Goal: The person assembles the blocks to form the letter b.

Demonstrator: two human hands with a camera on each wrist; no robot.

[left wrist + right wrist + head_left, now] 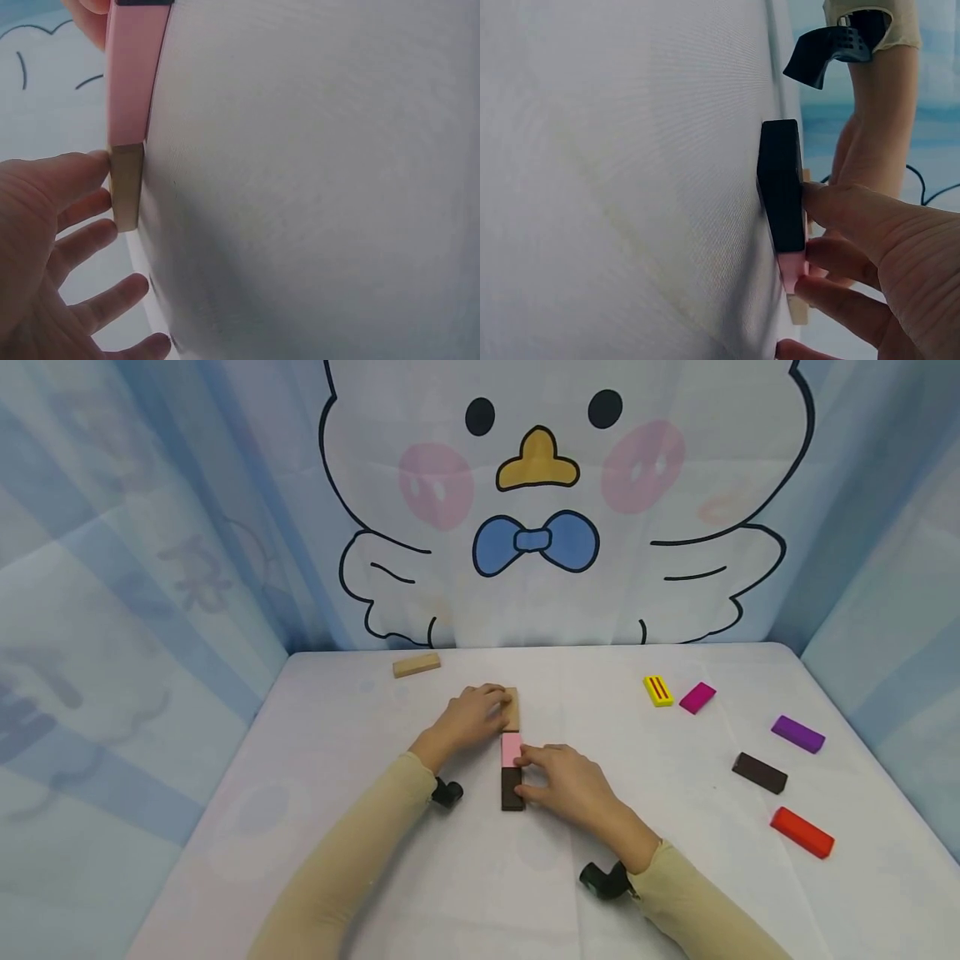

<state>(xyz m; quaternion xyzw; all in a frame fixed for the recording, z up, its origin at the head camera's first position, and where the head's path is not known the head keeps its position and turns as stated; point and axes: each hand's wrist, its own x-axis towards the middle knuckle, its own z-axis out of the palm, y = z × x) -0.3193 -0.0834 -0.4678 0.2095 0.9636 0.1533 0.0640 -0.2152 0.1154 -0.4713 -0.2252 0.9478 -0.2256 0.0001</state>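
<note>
A pink block lies between a light wooden block and a dark brown block, lined up end to end. My left hand touches the wooden block from the left; in the left wrist view its thumb is by the joint with the pink block, and other fingertips rest along the wood. From the right, my right hand touches the row. Its thumb is against the dark block, while its forefinger reaches the pink one. The fingers are lightly bent.
Another wooden block lies at the back left. To the right are scattered a yellow striped block, a magenta block, a purple block, a dark brown block and a red block. A curtain hangs behind the table.
</note>
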